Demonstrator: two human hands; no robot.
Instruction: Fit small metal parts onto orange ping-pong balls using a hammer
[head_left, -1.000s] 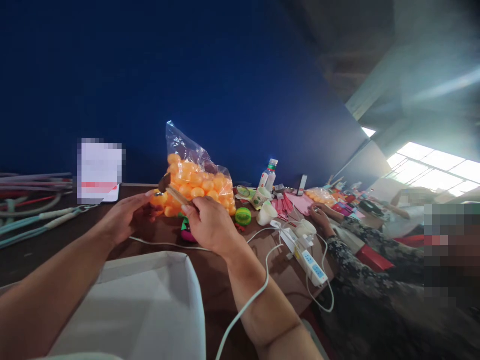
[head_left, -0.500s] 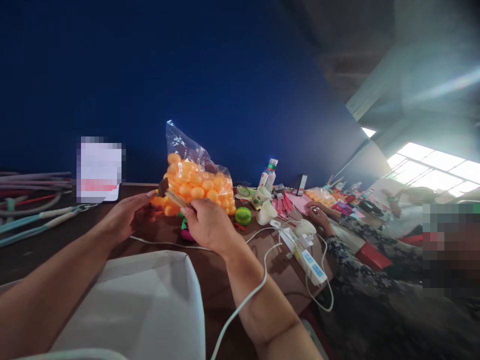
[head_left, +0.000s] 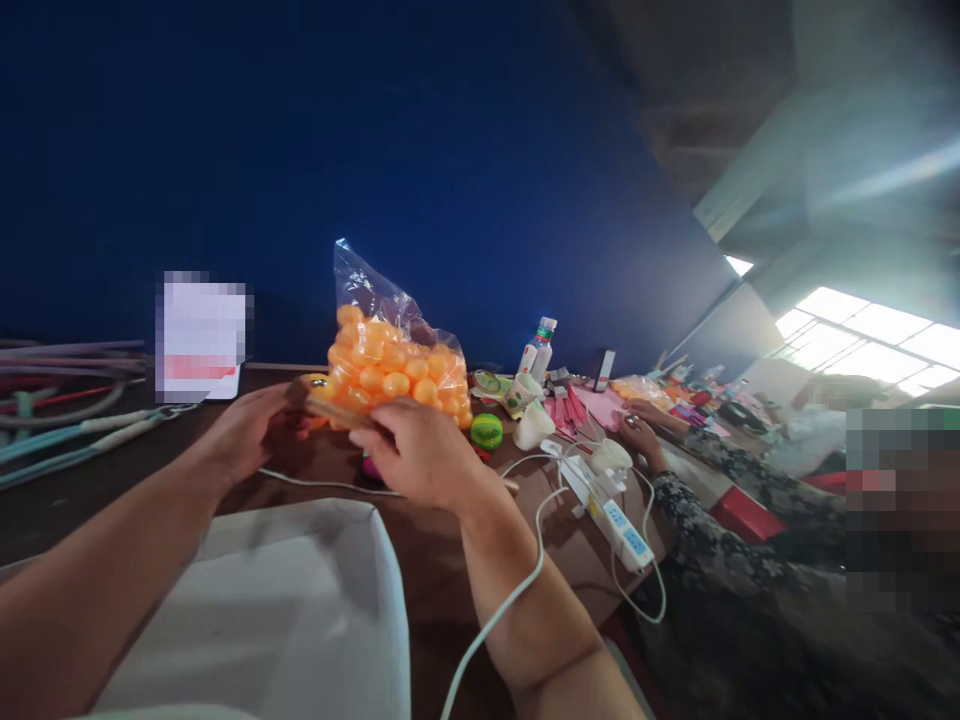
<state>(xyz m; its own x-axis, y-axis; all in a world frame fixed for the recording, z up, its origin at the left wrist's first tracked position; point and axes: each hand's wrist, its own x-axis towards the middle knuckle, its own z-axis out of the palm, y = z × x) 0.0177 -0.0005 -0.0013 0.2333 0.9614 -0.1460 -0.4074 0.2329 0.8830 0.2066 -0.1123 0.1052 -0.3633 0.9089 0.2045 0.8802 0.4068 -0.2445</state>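
Observation:
My right hand (head_left: 420, 450) is closed round a thin wooden stick tool (head_left: 334, 410) that lies nearly level, pointing left. My left hand (head_left: 251, 430) is curled, and its fingertips meet the tool's far end next to a small orange ball (head_left: 321, 385); whether it grips the ball is hidden. Just behind both hands stands a clear plastic bag of orange balls (head_left: 394, 360) on the brown table (head_left: 450, 540). A white cable (head_left: 495, 610) runs under my right forearm.
A white box (head_left: 300, 620) sits near me. A white power strip (head_left: 619, 520), a green ball (head_left: 487, 431), a paper cup (head_left: 532, 425) and a bottle (head_left: 537, 350) lie to the right. Another person's sleeve and hand (head_left: 645, 435) rest on the table at right. Hoops (head_left: 67, 400) lie far left.
The stick tool has tipped from pointing up-left to nearly level. Both hands have come slightly closer together in front of the bag.

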